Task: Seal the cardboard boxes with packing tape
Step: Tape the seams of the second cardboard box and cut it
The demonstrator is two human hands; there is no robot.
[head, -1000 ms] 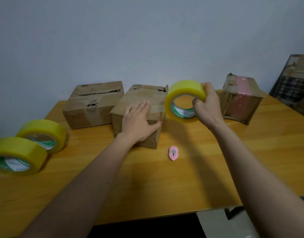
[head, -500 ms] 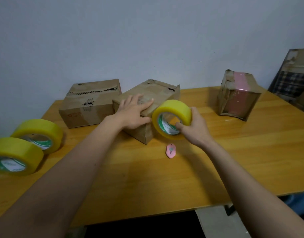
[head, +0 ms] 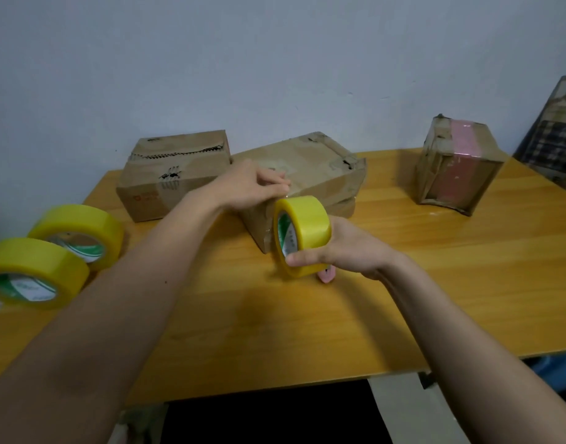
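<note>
Right hand (head: 345, 251): grips a yellow tape roll (head: 302, 235) on edge at the middle cardboard box's (head: 307, 184) near corner, thumb across the rim.
Left hand (head: 252, 187): fingers curled, pressing on that box's top.
Middle box: tilted, mid-table, toward the back edge.
Other boxes: torn-top box (head: 172, 174) back left; pink-taped box (head: 457, 165) back right.
Spare tape rolls (head: 51, 251): two, left edge.
Pink cutter (head: 327, 275): just behind the right hand.
</note>
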